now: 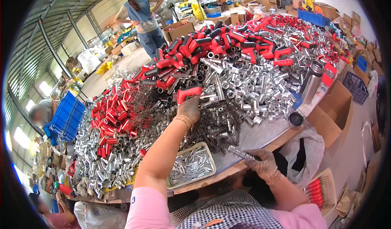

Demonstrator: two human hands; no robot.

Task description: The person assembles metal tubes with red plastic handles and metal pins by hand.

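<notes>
My left hand (188, 110), in a tan glove, reaches out over the table and grips a red plastic handle (189, 93) lifted just above the heap of silver metal tubes (248, 86). My right hand (264, 164), also gloved, rests at the near table edge and holds a short silver metal tube (240, 152). A metal tray (191, 167) of small silver pins lies between my arms. Dark wire springs (216, 123) are piled under my left hand.
Red and black handles (228, 41) heap at the far side; red tubes (112, 119) at left. A steel flask (313, 81) stands at right by an open cardboard box (332, 113). A basket of finished red parts (315, 188) sits lower right. A person (142, 17) stands beyond; blue crate (67, 116) left.
</notes>
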